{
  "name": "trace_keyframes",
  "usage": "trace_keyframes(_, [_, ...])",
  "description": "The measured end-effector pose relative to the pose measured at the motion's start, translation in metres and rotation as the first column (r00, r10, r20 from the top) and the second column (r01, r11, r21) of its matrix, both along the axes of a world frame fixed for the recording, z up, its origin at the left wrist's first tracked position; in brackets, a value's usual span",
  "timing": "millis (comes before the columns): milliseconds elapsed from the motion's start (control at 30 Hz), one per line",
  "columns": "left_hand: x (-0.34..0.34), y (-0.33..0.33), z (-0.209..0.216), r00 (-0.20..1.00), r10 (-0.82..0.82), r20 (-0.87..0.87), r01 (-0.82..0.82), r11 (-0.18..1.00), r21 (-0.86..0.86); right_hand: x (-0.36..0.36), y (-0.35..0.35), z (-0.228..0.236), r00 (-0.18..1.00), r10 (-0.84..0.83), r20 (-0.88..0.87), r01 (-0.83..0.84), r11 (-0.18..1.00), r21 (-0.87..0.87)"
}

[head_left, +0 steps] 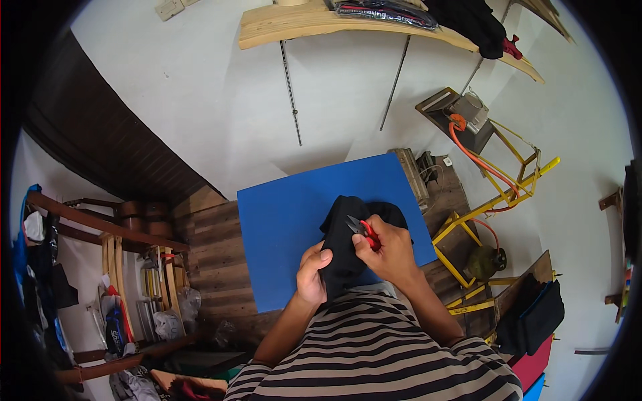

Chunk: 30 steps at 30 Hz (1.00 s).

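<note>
Black cloth (pixel 346 248), perhaps a garment, is bunched over the near middle of a blue tabletop (pixel 281 230). Its near edge is gripped by my left hand (pixel 313 271), thumb on top and fingers tucked underneath. My right hand (pixel 389 248) is closed around red-handled thread snips (pixel 366 230). Their dark, pointed blades lie over the cloth, tips toward the upper left and slightly apart. Whether the blades touch the fabric I cannot tell. More of the cloth spreads behind my right hand, partly hidden by it.
A wooden shelf (pixel 361 27) with packaged and black clothing hangs on the far wall. To the right stand a yellow metal frame (pixel 498 194) with an orange hose and a green gas cylinder (pixel 486 262). A cluttered rack (pixel 114 220) fills the left. Folded black cloth (pixel 533 314) lies lower right.
</note>
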<state>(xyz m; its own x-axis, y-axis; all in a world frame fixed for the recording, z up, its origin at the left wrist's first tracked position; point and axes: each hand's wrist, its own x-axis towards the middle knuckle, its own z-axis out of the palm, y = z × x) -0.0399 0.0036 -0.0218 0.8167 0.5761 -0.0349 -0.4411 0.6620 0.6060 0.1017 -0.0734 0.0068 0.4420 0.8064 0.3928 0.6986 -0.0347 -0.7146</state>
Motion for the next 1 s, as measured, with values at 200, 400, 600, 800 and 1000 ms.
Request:
trace_keyframes(200, [0.003, 0.001, 0.009, 1.0, 0.006, 0.018, -0.007, 1.0, 0.01, -0.001, 0.003, 0.0, 1.0, 0.008, 0.014, -0.008, 1.0, 0.03])
trace_keyframes(400, [0.005, 0.002, 0.006, 0.999, 0.039, 0.019, -0.039, 0.999, 0.019, 0.0, 0.003, 0.0, 0.998, 0.053, 0.043, -0.054, 0.998, 0.035])
trace_keyframes(600, [0.009, 0.001, 0.0, 0.998, 0.05, 0.025, -0.049, 0.998, -0.033, -0.002, 0.003, 0.0, 0.999, 0.039, 0.033, -0.04, 0.999, 0.023])
trace_keyframes(800, [0.01, 0.002, -0.006, 0.984, -0.019, 0.175, 0.033, 0.996, -0.081, 0.001, -0.005, -0.002, 0.996, 0.066, -0.053, -0.065, 0.998, 0.011])
trace_keyframes(1000, [0.007, -0.002, -0.007, 0.986, -0.049, 0.16, 0.071, 0.988, -0.135, 0.023, -0.002, 0.007, 0.835, -0.005, -0.55, 0.142, 0.968, 0.207])
